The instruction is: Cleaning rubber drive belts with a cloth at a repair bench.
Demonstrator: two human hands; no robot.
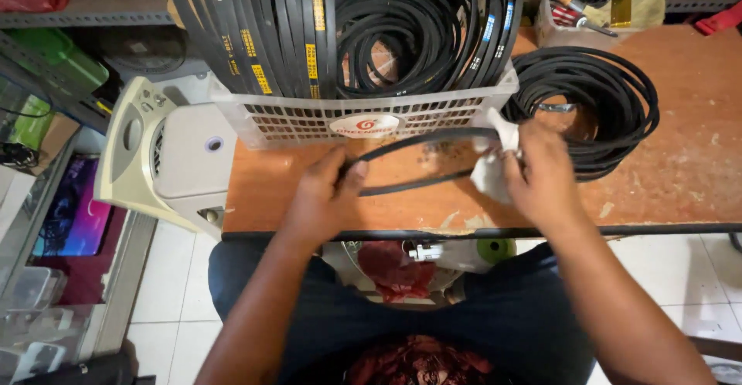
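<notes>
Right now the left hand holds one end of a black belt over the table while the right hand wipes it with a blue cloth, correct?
Not quite: the cloth is white, not blue, as the head view shows. The left hand does hold one end of the black belt over the table while the right hand wipes it.

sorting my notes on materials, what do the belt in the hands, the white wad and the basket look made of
Belt: likely rubber, matte black, bending in a loop. White wad in the right hand: probably cloth or paper, crumpled and soft. Basket: seemingly moulded plastic, white, slotted walls.
</notes>
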